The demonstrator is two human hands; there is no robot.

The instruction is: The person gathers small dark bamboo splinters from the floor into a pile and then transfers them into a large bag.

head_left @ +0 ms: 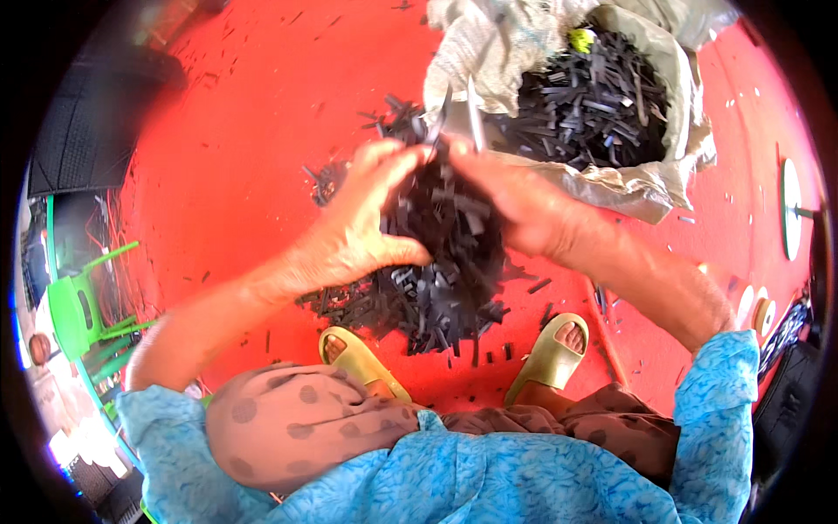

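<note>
Red floor (253, 113) forms the work surface; loose dark scraps lie scattered on it around the pile of black strips (441, 310), taken here as the reference. The pile sits on the floor directly before the person, its strips short, flat and lying in mixed directions.

Left hand (360, 223): over the left side of the pile, palm turned inward. Its grip stands apart, thumb well clear of the raised fingers, with black strips showing in the gap. Contact with those strips cannot be confirmed.

Right hand (517, 194): over the right side of the pile, fingers directed toward the left hand. The state of its grip cannot be told, as the fingertips are blurred.

Two narrow upright pieces, one dark (442, 115) and one bright (475, 113), project above the fingertips over the far side of the pile. Whether they are blades or strips cannot be determined.

Beyond the pile and to its right, a pale sack (630, 189) stands with its mouth open, filled with similar black strips (594, 105); a small yellow-green item (580, 39) rests on that fill.

On the near side of the pile, the person's feet wear olive slippers (552, 356), one toward each side. Well to the left of the pile stands a green chair (74, 310).
</note>
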